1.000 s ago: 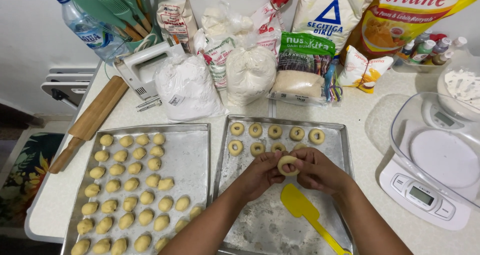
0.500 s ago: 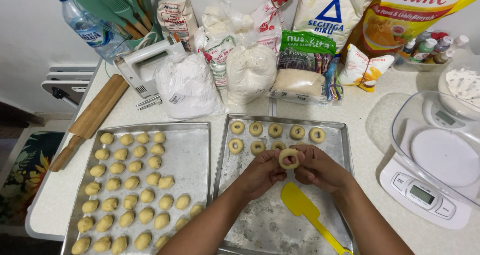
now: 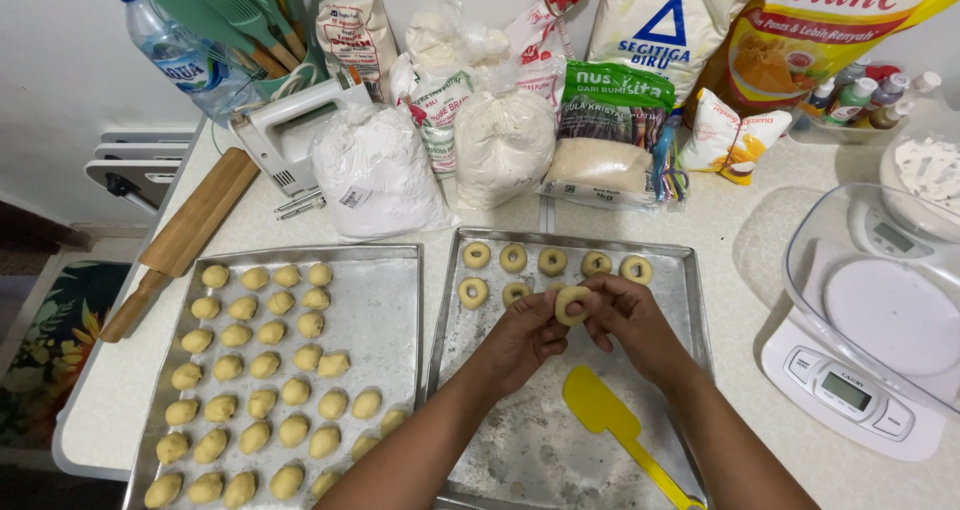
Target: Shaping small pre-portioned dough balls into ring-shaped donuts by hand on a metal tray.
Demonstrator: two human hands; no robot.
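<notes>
- Left hand (image 3: 522, 335) and right hand (image 3: 628, 315) pinch one dough ring (image 3: 572, 304) between fingertips, same as before.
- Ring held just above floured tray (image 3: 690, 270), near the second row of rings; barely moved.

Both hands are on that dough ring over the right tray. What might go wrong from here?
1. The dough ring is pinched between the left hand and right hand; soft dough may squash or tear.
2. The placed rings lie close beneath; setting this one down may dent or stick to a neighbour.
3. The yellow spatula lies by the right forearm, which might knock it.
</notes>
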